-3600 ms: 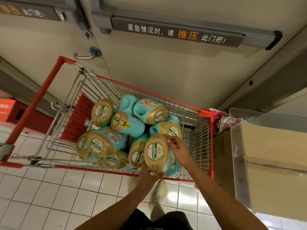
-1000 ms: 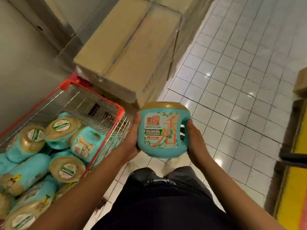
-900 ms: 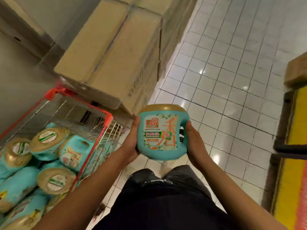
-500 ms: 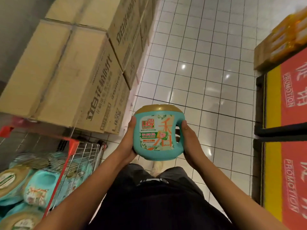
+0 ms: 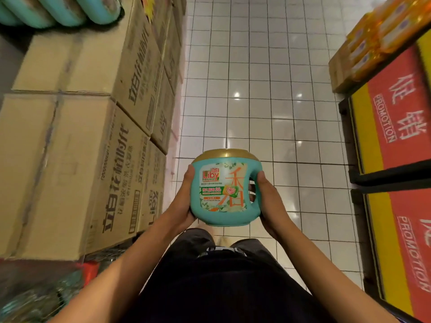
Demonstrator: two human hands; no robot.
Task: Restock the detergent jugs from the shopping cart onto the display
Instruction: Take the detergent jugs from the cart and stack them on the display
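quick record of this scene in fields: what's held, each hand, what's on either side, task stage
held item: teal detergent jug, gold lid, upright, label toward camera
left hand: holds the jug's plain side
right hand: grips the handle side, fingers through the handle
person's left: stacked cardboard boxes, teal jugs on top
person's right: red and yellow promotion display
floor: white tiles
task stage: jug carried, not yet set down

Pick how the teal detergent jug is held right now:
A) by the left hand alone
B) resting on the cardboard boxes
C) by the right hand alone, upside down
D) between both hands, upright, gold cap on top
D: the left hand and the right hand hold the detergent jug from either side over the tiled floor, with its gold cap on top.
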